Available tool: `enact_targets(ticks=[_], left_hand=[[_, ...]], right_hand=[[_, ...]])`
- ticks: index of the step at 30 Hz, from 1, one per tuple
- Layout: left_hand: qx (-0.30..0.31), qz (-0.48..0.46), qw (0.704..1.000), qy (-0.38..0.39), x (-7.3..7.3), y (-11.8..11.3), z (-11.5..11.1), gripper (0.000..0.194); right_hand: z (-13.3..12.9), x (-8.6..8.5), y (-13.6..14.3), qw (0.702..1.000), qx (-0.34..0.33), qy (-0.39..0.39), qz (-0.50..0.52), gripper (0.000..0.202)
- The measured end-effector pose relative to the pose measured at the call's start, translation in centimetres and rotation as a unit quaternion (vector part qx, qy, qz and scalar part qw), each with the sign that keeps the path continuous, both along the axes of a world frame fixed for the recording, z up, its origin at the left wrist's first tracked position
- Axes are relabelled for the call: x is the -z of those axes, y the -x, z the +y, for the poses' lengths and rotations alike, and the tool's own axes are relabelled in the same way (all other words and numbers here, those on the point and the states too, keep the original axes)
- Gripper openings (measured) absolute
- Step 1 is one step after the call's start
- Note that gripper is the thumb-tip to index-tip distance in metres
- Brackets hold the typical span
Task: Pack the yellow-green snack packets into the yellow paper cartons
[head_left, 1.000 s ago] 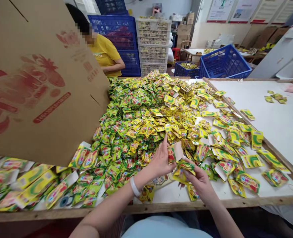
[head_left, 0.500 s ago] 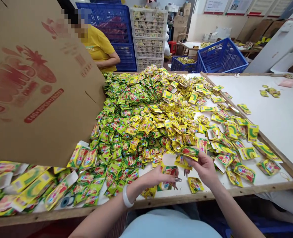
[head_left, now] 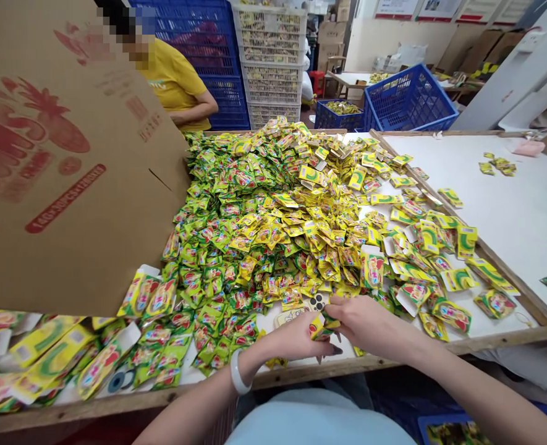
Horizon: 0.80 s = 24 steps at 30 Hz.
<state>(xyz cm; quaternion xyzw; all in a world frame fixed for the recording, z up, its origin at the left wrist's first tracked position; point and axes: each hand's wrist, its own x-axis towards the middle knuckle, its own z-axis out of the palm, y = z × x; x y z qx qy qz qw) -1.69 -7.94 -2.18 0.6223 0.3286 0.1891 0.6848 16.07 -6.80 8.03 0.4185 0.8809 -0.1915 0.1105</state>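
Observation:
Near the table's front edge, my left hand (head_left: 294, 337) is closed around a small yellow-and-green candy box (head_left: 317, 329), mostly covered by the fingers. My right hand (head_left: 361, 320) meets it from the right, fingers pinched at the box's upper end on a candy packet (head_left: 331, 322). How far the packet is inside the box cannot be seen. Just behind the hands lies a phone in a pale patterned case (head_left: 296, 313), partly hidden. A heap of green and yellow candy packets (head_left: 236, 216) spreads ahead. An open-topped candy box (head_left: 372, 267) stands beyond my right hand.
A large printed carton (head_left: 83, 259) blocks the left side. Several candy boxes (head_left: 55, 355) lie in front of it. More boxes (head_left: 428, 241) are scattered right, by a wooden strip (head_left: 509, 272). A person in a yellow shirt (head_left: 175, 80) and blue crates (head_left: 407, 102) are behind the table.
My right hand has moved left and down, bringing the packets to the box in my left hand. The box has tilted and is more covered. The phone behind has come into view.

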Motion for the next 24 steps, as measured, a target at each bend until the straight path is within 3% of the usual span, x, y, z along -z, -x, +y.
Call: enact_targets(ticks=[2, 4, 8, 10, 12, 14, 16, 19, 21, 22, 24], left_hand=[[0.000, -0.004, 1.000, 0.007, 0.4, -0.2, 0.0, 0.023], [0.001, -0.027, 0.999, 0.045, 0.7, -0.2, 0.0, 0.023], [0.029, -0.063, 0.993, 0.096, 0.7, 0.0, 0.0, 0.026], [0.036, -0.082, 0.991, 0.102, 0.7, 0.1, 0.2, 0.028], [0.030, -0.101, 0.989, 0.103, 0.9, 0.1, 0.2, 0.033], [0.020, -0.104, 0.989, 0.105, 1.6, -0.1, 0.1, 0.035], [0.003, -0.103, 0.989, 0.105, 2.5, -0.7, -0.3, 0.038], [-0.002, -0.115, 0.991, 0.063, 3.7, -2.0, -1.2, 0.066], [0.000, -0.106, 0.994, 0.011, 3.8, -2.5, -1.7, 0.093], [-0.009, -0.085, 0.996, -0.024, 3.5, -2.4, -1.8, 0.098], [-0.058, -0.019, 0.991, -0.119, 2.8, -1.2, -1.4, 0.084]], right_hand=[[0.3, -0.6, 0.2, 1.000, -0.013, 0.028, 0.005, 0.022], [0.6, -0.6, -0.4, 0.994, -0.003, 0.053, 0.098, 0.024], [1.4, 1.2, -2.0, 0.963, 0.005, 0.061, 0.262, 0.020], [1.6, 2.0, -2.4, 0.955, -0.026, 0.070, 0.286, 0.027], [1.5, 2.3, -2.5, 0.951, -0.044, 0.127, 0.278, 0.034], [0.9, 2.4, -2.4, 0.941, -0.026, 0.211, 0.265, 0.038], [-0.2, 3.0, -2.3, 0.930, 0.027, 0.237, 0.279, 0.039], [-2.0, 4.7, -3.3, 0.929, 0.091, 0.142, 0.331, 0.040], [-2.3, 5.3, -5.9, 0.928, 0.125, 0.077, 0.343, 0.043], [-2.1, 5.2, -8.0, 0.926, 0.155, 0.035, 0.342, 0.045], [-0.9, 4.0, -13.1, 0.910, 0.244, -0.116, 0.316, 0.046]])
